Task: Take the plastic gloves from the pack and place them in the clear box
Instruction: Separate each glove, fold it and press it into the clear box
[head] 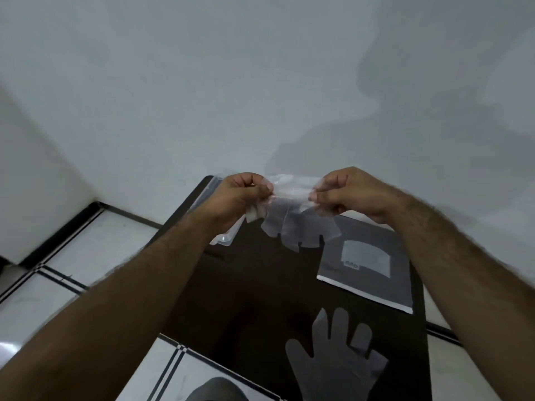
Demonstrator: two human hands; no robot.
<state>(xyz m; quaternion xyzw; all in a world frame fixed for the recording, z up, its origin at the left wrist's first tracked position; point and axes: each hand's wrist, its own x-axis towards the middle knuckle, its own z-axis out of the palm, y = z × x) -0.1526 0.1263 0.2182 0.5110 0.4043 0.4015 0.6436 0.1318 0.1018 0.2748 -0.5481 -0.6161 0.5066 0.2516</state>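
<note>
A thin clear plastic glove (pixel 295 218) hangs in the air, fingers pointing down, above the dark table (pixel 254 299). My left hand (pixel 240 195) pinches its cuff on the left and my right hand (pixel 344 195) pinches it on the right, stretching the cuff between them. The clear box (pixel 224 238) lies at the table's far left, mostly hidden behind my left hand and forearm. The glove pack (pixel 367 264), a flat grey sachet with a pale label, lies at the right of the table. A second plastic glove (pixel 335 363) lies flat near the table's front edge.
The small dark table stands against a white wall (pixel 260 82). White floor tiles with dark stripes (pixel 72 270) surround it on the left and right. A grey-clad knee (pixel 214 392) shows at the bottom edge.
</note>
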